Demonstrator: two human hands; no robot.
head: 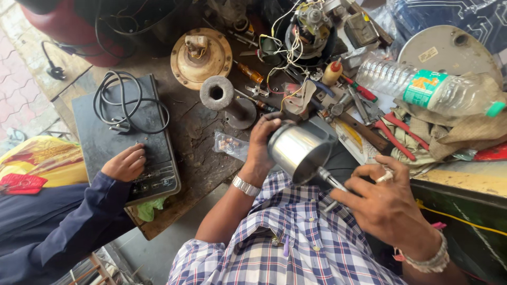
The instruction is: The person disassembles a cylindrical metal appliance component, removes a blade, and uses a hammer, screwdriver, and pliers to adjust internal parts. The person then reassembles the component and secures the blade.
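Note:
My left hand (pixel 262 142) grips a shiny metal cylinder (pixel 298 149), a motor housing held over the bench edge in front of my checked shirt. My right hand (pixel 384 202) holds a slim metal tool (pixel 331 180) whose tip reaches the cylinder's lower rim. I wear a metal watch on the left wrist and a bracelet on the right. Another person's hand (pixel 125 163) in a dark blue sleeve rests on a black induction cooktop (pixel 129 138) at the left.
The worn wooden bench (pixel 195 137) holds a coiled black cable (pixel 124 103), a round brass-coloured motor part (pixel 201 57), a grey pipe stand (pixel 224 100), a wired motor (pixel 309 29), screwdrivers, red-handled pliers (pixel 393 134), a plastic water bottle (pixel 428 87) and a small plastic bag (pixel 231 145).

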